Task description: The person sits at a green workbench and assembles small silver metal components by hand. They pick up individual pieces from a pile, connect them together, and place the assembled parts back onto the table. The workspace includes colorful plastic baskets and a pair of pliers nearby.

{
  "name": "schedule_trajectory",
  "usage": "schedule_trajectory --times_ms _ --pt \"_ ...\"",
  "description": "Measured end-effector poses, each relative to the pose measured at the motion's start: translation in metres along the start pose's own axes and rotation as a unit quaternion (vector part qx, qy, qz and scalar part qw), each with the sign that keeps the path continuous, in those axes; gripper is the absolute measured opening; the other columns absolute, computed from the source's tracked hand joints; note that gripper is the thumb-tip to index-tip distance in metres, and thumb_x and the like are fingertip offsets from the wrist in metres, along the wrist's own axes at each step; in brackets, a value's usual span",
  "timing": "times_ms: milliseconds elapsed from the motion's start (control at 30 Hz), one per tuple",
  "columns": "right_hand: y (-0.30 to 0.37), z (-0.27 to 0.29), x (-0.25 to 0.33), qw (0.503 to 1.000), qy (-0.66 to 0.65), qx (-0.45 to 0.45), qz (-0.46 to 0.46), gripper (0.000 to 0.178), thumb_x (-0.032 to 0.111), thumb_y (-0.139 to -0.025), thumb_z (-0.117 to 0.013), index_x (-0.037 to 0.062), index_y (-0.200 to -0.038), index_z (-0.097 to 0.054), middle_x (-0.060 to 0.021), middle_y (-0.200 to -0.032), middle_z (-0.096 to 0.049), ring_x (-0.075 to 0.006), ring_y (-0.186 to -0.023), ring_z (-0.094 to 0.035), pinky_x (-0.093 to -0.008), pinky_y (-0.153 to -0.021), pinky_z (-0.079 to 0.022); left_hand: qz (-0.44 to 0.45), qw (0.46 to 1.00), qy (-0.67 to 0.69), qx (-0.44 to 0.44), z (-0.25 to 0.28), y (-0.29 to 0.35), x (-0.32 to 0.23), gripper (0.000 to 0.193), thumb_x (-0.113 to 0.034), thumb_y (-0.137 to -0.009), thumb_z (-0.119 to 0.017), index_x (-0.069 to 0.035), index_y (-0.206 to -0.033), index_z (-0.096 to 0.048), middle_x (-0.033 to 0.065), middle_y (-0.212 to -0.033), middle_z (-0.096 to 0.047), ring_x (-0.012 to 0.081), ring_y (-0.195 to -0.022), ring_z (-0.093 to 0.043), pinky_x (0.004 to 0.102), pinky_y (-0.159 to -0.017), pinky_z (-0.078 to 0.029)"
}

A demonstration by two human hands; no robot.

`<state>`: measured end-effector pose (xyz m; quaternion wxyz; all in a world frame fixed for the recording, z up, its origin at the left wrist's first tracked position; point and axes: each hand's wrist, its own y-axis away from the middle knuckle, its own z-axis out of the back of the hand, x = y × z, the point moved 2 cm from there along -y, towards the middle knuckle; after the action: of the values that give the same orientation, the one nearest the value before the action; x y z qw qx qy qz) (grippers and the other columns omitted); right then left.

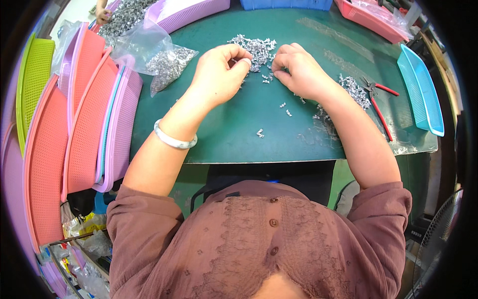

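Note:
A pile of small silvery metal parts point(260, 49) lies on the green table point(224, 134), between and just beyond my hands. My left hand point(219, 74) is at the pile's left edge, thumb and fingers closed in a pinch. On the other side my right hand point(302, 74) is curled the same way, fingertips near the pile's right edge. Whatever either pinch holds is too small or hidden to name. A few loose parts point(260, 133) are scattered nearer to me. Beside my right forearm sits a second pile of similar parts point(354, 92), partly covered by the arm.
Red-handled pliers point(381, 117) lie on the right, near a blue plastic basket point(420, 89). A clear bag of parts point(172, 67) rests at left, beside upright stacked baskets point(47, 164). At the far left, another person's hand point(103, 15) is over a heap of grey parts point(130, 15).

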<state>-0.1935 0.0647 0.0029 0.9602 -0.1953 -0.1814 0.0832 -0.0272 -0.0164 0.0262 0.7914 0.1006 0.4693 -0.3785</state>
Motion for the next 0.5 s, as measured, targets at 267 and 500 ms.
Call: schedule_trajectory --times_ms 267,500 --pt "-0.003 0.012 0.027 0.99 -0.069 -0.106 0.06 0.009 0.004 -0.069 -0.061 0.0048 -0.075 -0.054 -0.0068 -0.083 -0.054 -0.0266 -0.081 -0.048 -0.0348 -0.072 -0.041 0.178 0.927 0.285 0.164 -0.01 0.0 0.02 0.018 -0.019 -0.087 -0.051 -0.004 -0.09 -0.061 0.0001 -0.073 -0.058 0.0059 -0.057 -0.052 0.0178 -0.051 -0.041" --pt "-0.004 0.012 0.036 0.988 -0.063 -0.112 0.087 0.011 0.003 -0.067 -0.062 0.0044 -0.076 -0.055 -0.0071 -0.084 -0.054 -0.0263 -0.082 -0.049 -0.0339 -0.072 -0.042 0.182 0.899 0.364 0.162 -0.013 0.004 0.025 0.016 -0.018 -0.087 -0.053 -0.005 -0.083 -0.06 -0.0011 -0.066 -0.056 0.0059 -0.055 -0.052 0.0175 -0.05 -0.04"
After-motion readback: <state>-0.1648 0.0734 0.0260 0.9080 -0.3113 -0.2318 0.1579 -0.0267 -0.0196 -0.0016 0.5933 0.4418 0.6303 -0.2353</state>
